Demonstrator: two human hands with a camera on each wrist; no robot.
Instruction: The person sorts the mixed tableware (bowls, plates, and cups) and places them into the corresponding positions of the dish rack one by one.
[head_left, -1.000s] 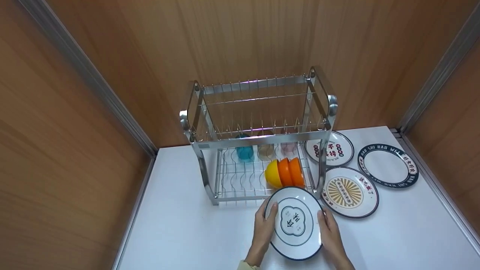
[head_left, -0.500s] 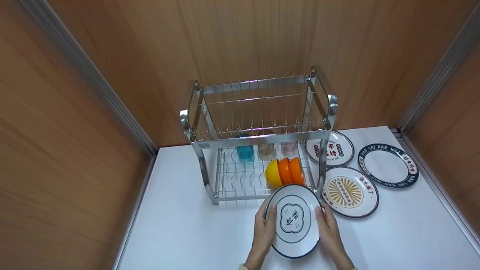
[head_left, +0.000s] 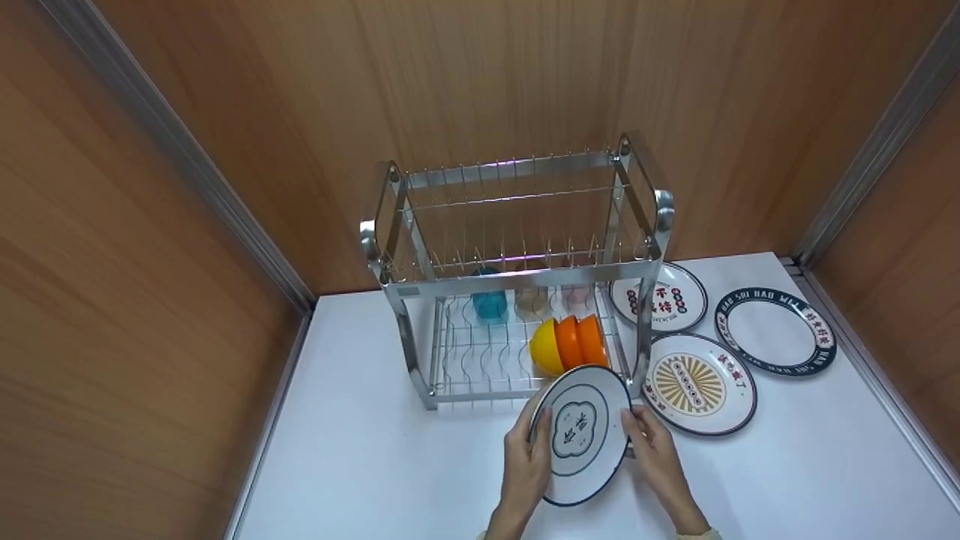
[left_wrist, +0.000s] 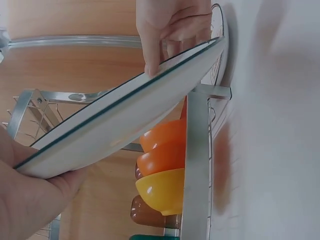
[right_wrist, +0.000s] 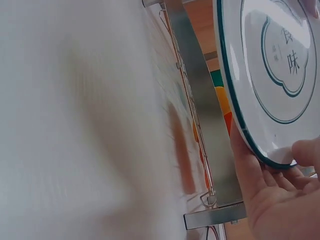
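Note:
Both hands hold one white plate (head_left: 589, 442) with a dark rim line and a scalloped emblem, raised in front of the rack and tilted. My left hand (head_left: 525, 457) grips its left edge, thumb over the face; the left wrist view shows that hand (left_wrist: 35, 185) at the rim. On the opposite edge, my right hand (head_left: 654, 450) pinches the rim between thumb and fingers; in the right wrist view the thumb (right_wrist: 306, 151) lies on the face. Behind the plate, a yellow bowl (head_left: 546, 349) and orange bowls (head_left: 581, 342) lie sideways on the rack's lower tier.
A two-tier metal dish rack (head_left: 525, 279) stands at the back. Its lower tier also bears a blue cup (head_left: 490, 304), an amber cup (head_left: 531, 300) and a pink cup (head_left: 577, 296). Right of it lie a sunburst plate (head_left: 690, 382), a red-lettered plate (head_left: 675, 300) and a dark-rimmed plate (head_left: 776, 364).
The plate has turned between my hands, its face now angled more to the left. My right hand has moved slightly left and up with it.

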